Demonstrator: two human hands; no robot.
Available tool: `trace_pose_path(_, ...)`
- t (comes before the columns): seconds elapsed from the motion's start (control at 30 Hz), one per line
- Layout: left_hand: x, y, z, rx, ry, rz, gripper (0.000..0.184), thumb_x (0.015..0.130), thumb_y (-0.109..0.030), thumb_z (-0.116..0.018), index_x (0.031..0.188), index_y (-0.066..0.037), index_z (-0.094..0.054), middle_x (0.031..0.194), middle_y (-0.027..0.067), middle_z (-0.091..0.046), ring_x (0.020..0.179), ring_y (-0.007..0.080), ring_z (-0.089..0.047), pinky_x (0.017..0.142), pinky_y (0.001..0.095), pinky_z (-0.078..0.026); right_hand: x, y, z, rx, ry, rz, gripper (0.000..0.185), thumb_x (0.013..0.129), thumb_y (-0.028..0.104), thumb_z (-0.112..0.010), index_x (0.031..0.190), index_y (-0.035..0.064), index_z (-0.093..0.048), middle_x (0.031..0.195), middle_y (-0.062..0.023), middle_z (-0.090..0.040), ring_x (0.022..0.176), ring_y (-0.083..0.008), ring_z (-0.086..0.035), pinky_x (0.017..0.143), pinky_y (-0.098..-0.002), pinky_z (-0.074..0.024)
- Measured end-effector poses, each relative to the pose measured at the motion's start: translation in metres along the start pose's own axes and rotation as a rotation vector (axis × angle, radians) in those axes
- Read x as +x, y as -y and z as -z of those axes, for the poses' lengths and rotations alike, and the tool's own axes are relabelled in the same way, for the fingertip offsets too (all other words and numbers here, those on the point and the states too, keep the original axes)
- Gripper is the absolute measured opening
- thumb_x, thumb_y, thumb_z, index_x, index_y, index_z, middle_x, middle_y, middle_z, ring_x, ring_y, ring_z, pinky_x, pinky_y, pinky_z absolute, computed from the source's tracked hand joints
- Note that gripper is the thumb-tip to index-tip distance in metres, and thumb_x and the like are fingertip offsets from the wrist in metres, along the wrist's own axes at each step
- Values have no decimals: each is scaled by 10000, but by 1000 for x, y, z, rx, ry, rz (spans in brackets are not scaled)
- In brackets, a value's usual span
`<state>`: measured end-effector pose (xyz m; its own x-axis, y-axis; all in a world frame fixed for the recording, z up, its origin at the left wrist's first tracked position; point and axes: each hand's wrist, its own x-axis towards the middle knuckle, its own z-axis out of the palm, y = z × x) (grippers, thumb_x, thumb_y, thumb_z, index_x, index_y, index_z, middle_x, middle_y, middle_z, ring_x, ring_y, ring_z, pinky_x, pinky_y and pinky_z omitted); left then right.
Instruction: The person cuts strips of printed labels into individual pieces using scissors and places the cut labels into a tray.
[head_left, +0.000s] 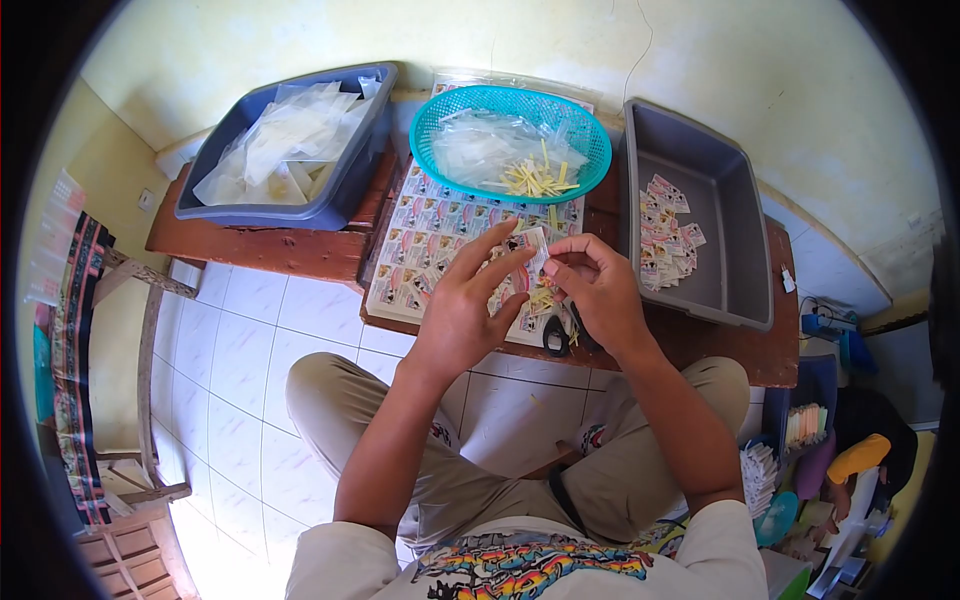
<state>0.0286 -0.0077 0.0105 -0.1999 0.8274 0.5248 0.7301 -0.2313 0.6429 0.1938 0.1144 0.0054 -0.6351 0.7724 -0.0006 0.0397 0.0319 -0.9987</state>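
Against pale wall (720, 70) | brown table (712, 352) | tiled floor (235, 325) | left hand (458, 318) spread | right hand (604, 295) pinching label (535, 242)

The basket (424, 128) is turquoise, and the strips (540, 181) in it are pale yellow. The left tub (345, 198) is blue-grey; the right tub (716, 240) is darker grey. The desk (700, 352) is reddish brown. The sheets (402, 262) are white, with a repeating print in pink, red and black. The trousers (500, 503) are khaki, and the white shirt (330, 560) has a print in orange, yellow, blue and black. The floor (243, 345) has white tiles with dark lines.
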Motion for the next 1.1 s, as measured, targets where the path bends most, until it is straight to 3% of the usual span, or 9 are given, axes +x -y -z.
trace_pose_path(0.17,5,-11,0,-77,-100,75,502,805,-6,-844,1286,-65,-711,1394,181,-631,1185,306,-686,987,405,-566,-1,6,-2,21,-39,15,215,974,96,-745,1135,-31,-679,1015,-79,-739,863,-97,-711,710,-256,-589)
trace_pose_path(0.37,-3,1,-16,-381,-132,314,322,930,36,-746,1248,4,-704,1267,144,-683,1008,177,-737,911,301,-598,1,3,-3,15,-58,21,190,984,78,-724,1138,-9,-655,1047,-77,-721,847,-95,-680,740,-262,-583)
trace_pose_path(0.43,-4,3,-22,-449,-204,335,266,900,57,-753,1161,3,-736,1083,141,-747,899,195,-768,826,313,-621,1,0,-3,34,-64,46,216,965,77,-750,1135,-33,-675,1038,-85,-739,861,-100,-719,725,-254,-600)
trace_pose_path(0.53,-5,2,-19,-480,-145,412,231,965,39,-717,1195,29,-708,1095,95,-737,1005,144,-720,903,290,-588,0,-2,-4,26,-61,47,221,963,75,-752,1138,-34,-673,1042,-87,-738,863,-103,-720,727,-253,-602)
trace_pose_path(0.87,-6,9,-24,-652,-206,498,210,964,42,-719,1172,65,-700,1062,107,-754,978,137,-718,907,281,-590,-6,-3,-2,64,-16,25,249,989,126,-727,1177,-25,-666,1049,-87,-745,895,-124,-732,719,-268,-590)
trace_pose_path(0.97,-6,12,-22,-703,-260,502,198,962,46,-716,1158,60,-704,1023,115,-769,942,135,-732,871,279,-591,-13,1,1,-67,-55,-46,280,974,151,-728,1202,-3,-676,1044,-104,-734,865,-188,-742,765,-325,-591)
trace_pose_path(1.03,-5,11,-17,-754,-255,536,223,962,45,-721,1182,74,-698,1062,124,-756,977,143,-721,899,288,-598,-19,-1,8,-642,101,79,431,936,187,-750,1319,31,-630,1169,-165,-684,962,-301,-740,859,-411,-593)
trace_pose_path(1.07,-5,12,-17,-754,-256,537,223,962,45,-721,1182,74,-698,1062,124,-756,977,143,-721,899,288,-598,-23,-6,8,-642,102,79,431,936,187,-750,1319,31,-630,1169,-165,-684,962,-301,-740,859,-411,-593)
trace_pose_path(1.1,-5,12,-17,-757,-263,535,223,962,43,-723,1182,72,-700,1059,124,-757,971,143,-722,897,287,-598,-30,-13,7,-867,136,48,517,921,199,-754,1383,42,-583,1246,-191,-635,1023,-351,-716,894,-450,-584)
